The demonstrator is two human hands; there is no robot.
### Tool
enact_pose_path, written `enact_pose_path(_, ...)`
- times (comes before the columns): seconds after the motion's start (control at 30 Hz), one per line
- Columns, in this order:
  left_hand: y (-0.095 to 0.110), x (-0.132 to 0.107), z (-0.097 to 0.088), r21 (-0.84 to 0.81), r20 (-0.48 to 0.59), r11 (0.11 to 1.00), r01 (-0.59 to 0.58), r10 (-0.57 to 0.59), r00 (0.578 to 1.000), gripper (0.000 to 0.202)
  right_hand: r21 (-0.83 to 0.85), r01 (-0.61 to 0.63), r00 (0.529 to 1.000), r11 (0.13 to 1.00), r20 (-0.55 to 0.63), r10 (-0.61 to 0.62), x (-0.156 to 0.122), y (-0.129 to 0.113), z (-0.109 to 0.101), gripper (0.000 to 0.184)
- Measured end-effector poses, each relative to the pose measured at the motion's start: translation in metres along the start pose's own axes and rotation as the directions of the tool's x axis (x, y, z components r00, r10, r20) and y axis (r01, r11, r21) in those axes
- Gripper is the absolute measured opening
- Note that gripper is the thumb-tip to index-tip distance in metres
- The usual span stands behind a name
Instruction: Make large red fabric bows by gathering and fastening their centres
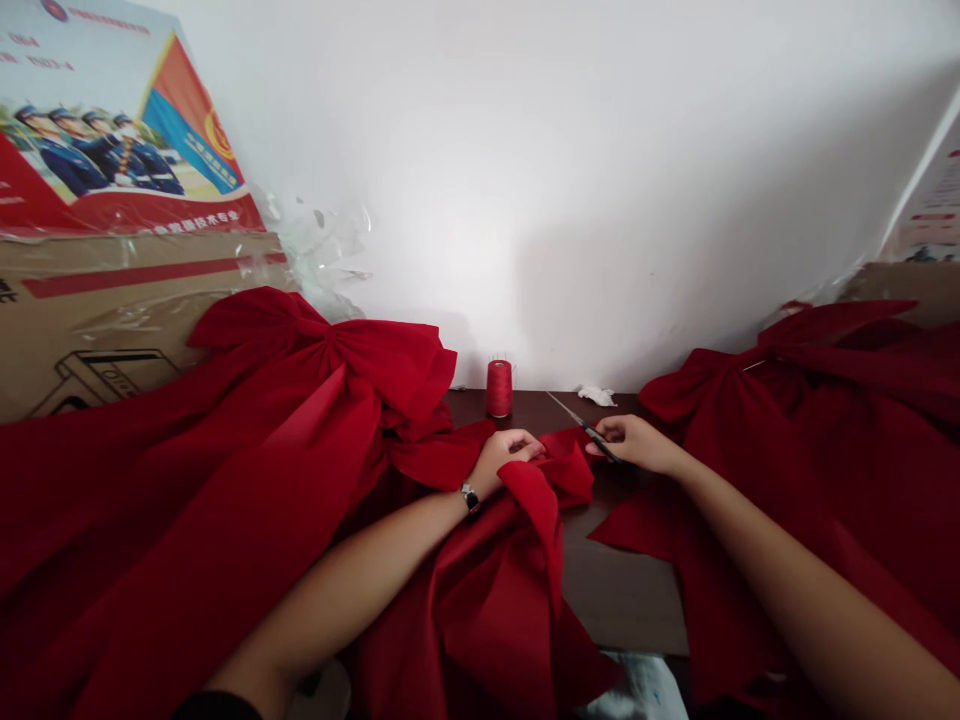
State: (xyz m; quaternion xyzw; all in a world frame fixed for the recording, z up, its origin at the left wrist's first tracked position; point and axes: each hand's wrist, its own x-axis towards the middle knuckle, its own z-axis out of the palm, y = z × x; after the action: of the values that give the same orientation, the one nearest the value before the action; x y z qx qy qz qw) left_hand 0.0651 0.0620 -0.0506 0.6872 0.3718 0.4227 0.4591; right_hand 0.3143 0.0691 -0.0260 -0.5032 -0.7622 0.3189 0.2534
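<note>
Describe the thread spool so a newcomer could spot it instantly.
Against the white wall, a dark tabletop runs between two large red fabric bows. At its back edge stands a red thread spool, upright, clear of the fabric, left of a crumpled white tissue.

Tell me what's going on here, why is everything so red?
A person is working at a dark wooden table. Their left hand grips a piece of red cloth, and their right hand holds a pair of scissors close beside it. Big red fabric bows lie on both sides, and a spool of red thread stands on the table.
</note>
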Motion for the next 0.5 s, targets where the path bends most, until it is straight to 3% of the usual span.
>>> enact_pose_path(0.1, 0.001, -0.001, 0.000, -0.042, -0.002, 0.999, 0.001, -0.001, 1.000, 0.028, -0.361, -0.069, 0.982, 0.930, -0.189, -0.001, 0.001, 0.005, -0.008, 0.030)
enact_pose_path(0.23, 0.004, -0.002, 0.001, -0.121, -0.013, 0.992, 0.021, -0.023, 1.000, 0.029, -0.560, -0.134, 0.982, 0.818, -0.183, 0.035, 0.001, 0.009, -0.011, 0.022)
enact_pose_path(0.37, 0.005, -0.002, 0.001, -0.170, -0.021, 0.985, 0.030, -0.033, 0.999, 0.030, -0.562, -0.089, 0.973, 0.822, -0.225, -0.049, -0.002, -0.003, -0.007, 0.015)
enact_pose_path(0.5, 0.006, -0.003, 0.001, -0.173, -0.019, 0.984, 0.035, -0.039, 0.999, 0.031, -0.300, 0.048, 0.907, 0.953, -0.387, -0.167, -0.004, -0.035, 0.007, 0.018)
